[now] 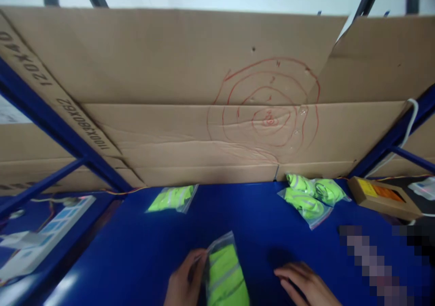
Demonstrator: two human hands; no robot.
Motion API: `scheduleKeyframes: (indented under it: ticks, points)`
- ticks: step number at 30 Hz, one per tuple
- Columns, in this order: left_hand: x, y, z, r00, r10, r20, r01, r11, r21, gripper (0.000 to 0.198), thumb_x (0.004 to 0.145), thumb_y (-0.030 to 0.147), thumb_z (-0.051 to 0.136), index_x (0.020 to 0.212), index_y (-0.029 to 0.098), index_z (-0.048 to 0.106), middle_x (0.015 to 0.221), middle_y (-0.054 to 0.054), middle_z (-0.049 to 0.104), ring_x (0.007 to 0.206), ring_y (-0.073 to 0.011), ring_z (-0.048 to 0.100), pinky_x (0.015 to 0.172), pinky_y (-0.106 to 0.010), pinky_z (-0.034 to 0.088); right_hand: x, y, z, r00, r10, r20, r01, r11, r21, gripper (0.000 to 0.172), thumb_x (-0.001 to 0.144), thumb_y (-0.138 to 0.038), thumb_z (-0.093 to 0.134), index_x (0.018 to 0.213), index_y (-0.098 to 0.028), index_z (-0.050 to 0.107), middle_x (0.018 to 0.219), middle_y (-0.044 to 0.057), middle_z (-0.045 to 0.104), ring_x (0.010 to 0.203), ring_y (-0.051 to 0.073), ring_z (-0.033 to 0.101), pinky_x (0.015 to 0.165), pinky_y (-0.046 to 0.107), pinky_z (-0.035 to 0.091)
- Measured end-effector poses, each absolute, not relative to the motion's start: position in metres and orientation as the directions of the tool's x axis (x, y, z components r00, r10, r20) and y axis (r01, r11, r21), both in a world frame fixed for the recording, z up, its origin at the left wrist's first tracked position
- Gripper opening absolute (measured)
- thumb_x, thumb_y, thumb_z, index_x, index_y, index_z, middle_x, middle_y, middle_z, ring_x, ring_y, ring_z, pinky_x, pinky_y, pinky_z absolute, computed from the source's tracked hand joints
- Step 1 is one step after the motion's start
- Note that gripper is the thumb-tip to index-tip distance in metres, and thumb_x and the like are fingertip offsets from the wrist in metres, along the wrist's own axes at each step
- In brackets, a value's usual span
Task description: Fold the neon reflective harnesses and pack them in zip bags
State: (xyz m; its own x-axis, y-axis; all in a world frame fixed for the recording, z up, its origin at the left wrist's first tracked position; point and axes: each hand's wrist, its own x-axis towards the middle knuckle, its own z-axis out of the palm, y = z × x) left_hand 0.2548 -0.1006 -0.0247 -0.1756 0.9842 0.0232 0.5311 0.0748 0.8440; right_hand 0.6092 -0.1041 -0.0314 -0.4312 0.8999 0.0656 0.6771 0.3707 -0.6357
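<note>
My left hand (pixel 185 279) pinches the edge of a clear plastic bag (pixel 224 270) that holds a folded neon-green piece with grey reflective stripes, at the bottom centre of the blue table (pixel 142 251). My right hand (pixel 306 285) lies to the right of that bag with its fingers stretched flat on the table, holding nothing. Farther back, one filled bag (pixel 171 198) rests at centre left and a pile of similar bags (pixel 311 197) lies at centre right.
A cardboard wall (pixel 170 93) with red circles drawn on it stands behind the table. A cardboard box with orange contents (pixel 382 197) sits at the right. A white power strip (pixel 41 242) lies at the left. Blue metal frame bars cross both sides.
</note>
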Motion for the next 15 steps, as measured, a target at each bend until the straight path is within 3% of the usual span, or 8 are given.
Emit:
scheduleKeyframes:
  ticks: [4, 7, 9, 11, 13, 15]
  points:
    - [0.265, -0.080, -0.002, 0.132, 0.990, 0.055, 0.521, -0.117, 0.845, 0.032, 0.100, 0.049, 0.055, 0.103, 0.024, 0.074, 0.101, -0.005, 0.078, 0.091, -0.0181, 0.075, 0.081, -0.021, 0.055, 0.602, -0.081, -0.008, -0.545, 0.839, -0.009, 0.628, 0.400, -0.667, 0.035, 0.105, -0.042, 0.051, 0.135, -0.037, 0.068, 0.127, 0.003, 0.072, 0.120, 0.022, 0.068, 0.109, 0.037, 0.053]
    - [0.276, -0.071, 0.012, 0.268, 0.959, 0.088, 0.476, -0.211, 0.854, 0.027, 0.102, 0.042, 0.054, 0.105, 0.025, 0.074, 0.100, -0.003, 0.078, 0.092, -0.0159, 0.073, 0.083, -0.019, 0.053, 0.596, -0.057, -0.010, -0.464, 0.880, 0.098, 0.560, 0.378, -0.737, 0.054, 0.103, -0.045, 0.055, 0.155, -0.032, 0.048, 0.153, 0.009, 0.055, 0.138, 0.025, 0.055, 0.121, 0.045, 0.042]
    - [0.283, -0.063, 0.019, 0.311, 0.944, 0.115, 0.419, -0.244, 0.875, 0.027, 0.102, 0.041, 0.054, 0.104, 0.024, 0.074, 0.098, -0.003, 0.078, 0.090, -0.0154, 0.073, 0.083, -0.020, 0.053, 0.588, -0.040, -0.010, -0.384, 0.907, 0.172, 0.454, 0.347, -0.821, 0.068, 0.101, -0.048, 0.058, 0.162, -0.026, 0.037, 0.161, 0.015, 0.045, 0.140, 0.025, 0.053, 0.120, 0.047, 0.042]
    - [0.290, -0.051, 0.020, 0.280, 0.950, 0.141, 0.361, -0.240, 0.901, 0.029, 0.101, 0.044, 0.055, 0.101, 0.022, 0.074, 0.094, -0.003, 0.077, 0.086, -0.0159, 0.072, 0.080, -0.021, 0.053, 0.577, -0.025, -0.004, -0.391, 0.904, 0.171, 0.303, 0.302, -0.904, 0.063, 0.100, -0.052, 0.057, 0.155, -0.023, 0.047, 0.151, 0.016, 0.056, 0.130, 0.025, 0.060, 0.113, 0.044, 0.048]
    - [0.294, -0.035, 0.014, 0.188, 0.971, 0.150, 0.319, -0.205, 0.925, 0.035, 0.098, 0.050, 0.058, 0.096, 0.019, 0.073, 0.087, -0.004, 0.075, 0.080, -0.0168, 0.070, 0.073, -0.021, 0.053, 0.564, -0.014, 0.004, -0.452, 0.883, 0.127, 0.174, 0.227, -0.958, 0.052, 0.101, -0.056, 0.054, 0.137, -0.020, 0.065, 0.128, 0.012, 0.071, 0.114, 0.023, 0.068, 0.103, 0.038, 0.052]
    - [0.297, -0.021, 0.002, 0.097, 0.987, 0.131, 0.289, -0.154, 0.945, 0.042, 0.094, 0.057, 0.061, 0.092, 0.016, 0.072, 0.081, -0.004, 0.073, 0.075, -0.0170, 0.067, 0.067, -0.022, 0.052, 0.552, -0.006, 0.008, -0.444, 0.890, 0.105, 0.089, 0.160, -0.983, 0.055, 0.100, -0.060, 0.051, 0.125, -0.016, 0.071, 0.110, 0.008, 0.074, 0.097, 0.020, 0.068, 0.090, 0.032, 0.053]
